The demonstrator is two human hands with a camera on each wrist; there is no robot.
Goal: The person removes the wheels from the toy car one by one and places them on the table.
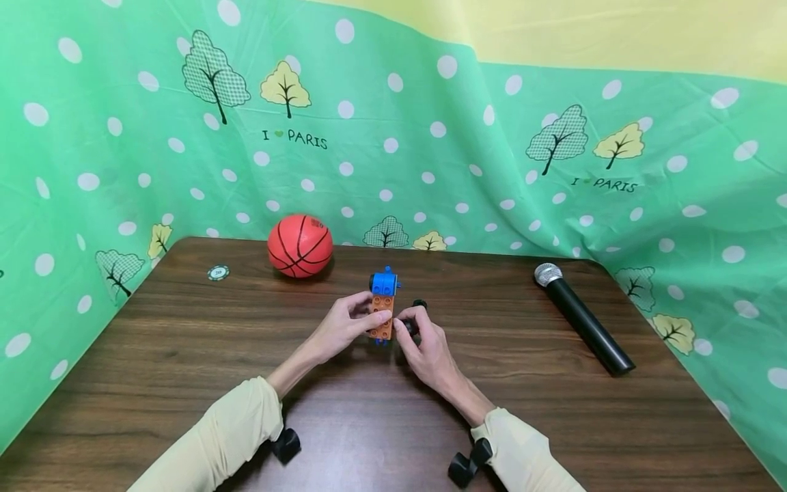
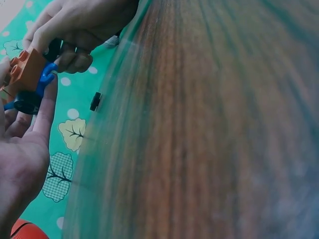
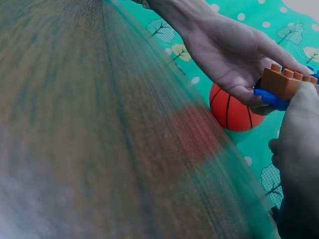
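My left hand grips a toy brick car above the middle of the table. Its studded body is orange, with a blue block at the far end and a blue hook at the near end. A black wheel sits on the car's side in the left wrist view. My right hand pinches another black wheel close beside the car's right side. Whether that wheel touches the car is hidden by the fingers. A small black piece lies on the table just beyond the right hand.
A red toy basketball rests at the back of the wooden table, with a poker chip to its left. On the right lies a black microphone. A green dotted curtain hangs behind the table.
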